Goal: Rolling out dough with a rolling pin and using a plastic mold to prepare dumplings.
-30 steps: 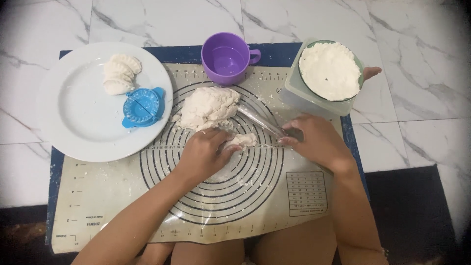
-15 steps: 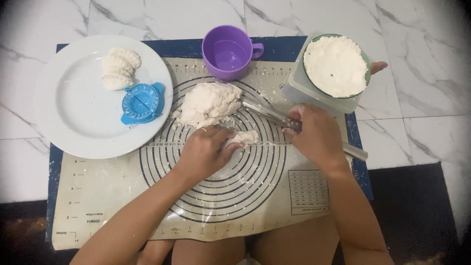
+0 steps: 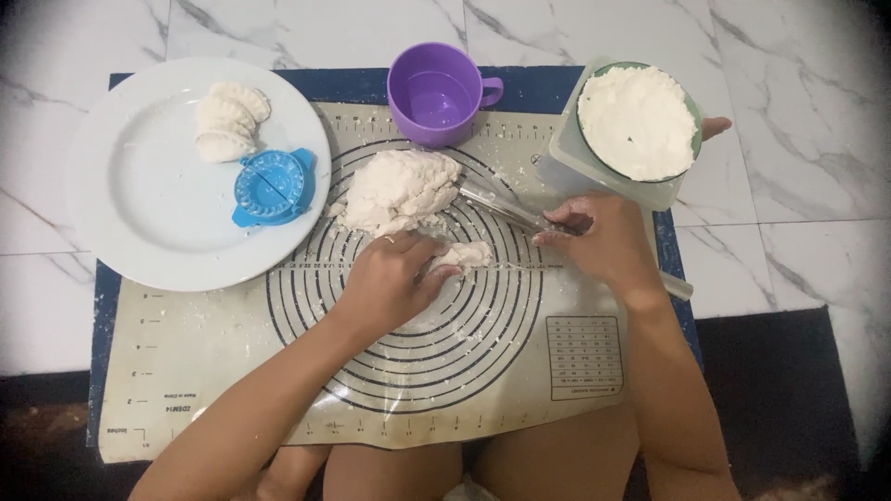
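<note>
My left hand (image 3: 388,281) rests on the baking mat (image 3: 223,371), fingers curled around a small piece of dough (image 3: 467,254). Just above it lies the big lump of dough (image 3: 397,190). My right hand (image 3: 601,239) grips a long metal rolling pin (image 3: 501,208) that runs diagonally from the big lump to the mat's right edge, where its end (image 3: 677,287) sticks out past my wrist.
A white plate (image 3: 139,204) at the left holds folded dumplings (image 3: 228,119) and a blue dumpling press (image 3: 271,186). A purple cup (image 3: 436,93) stands at the top of the mat. A bowl of flour (image 3: 640,121) sits in a pale container at the upper right.
My right hand has slid a little along the rolling pin, which now points at the big lump. My left hand stays on the small piece of dough.
</note>
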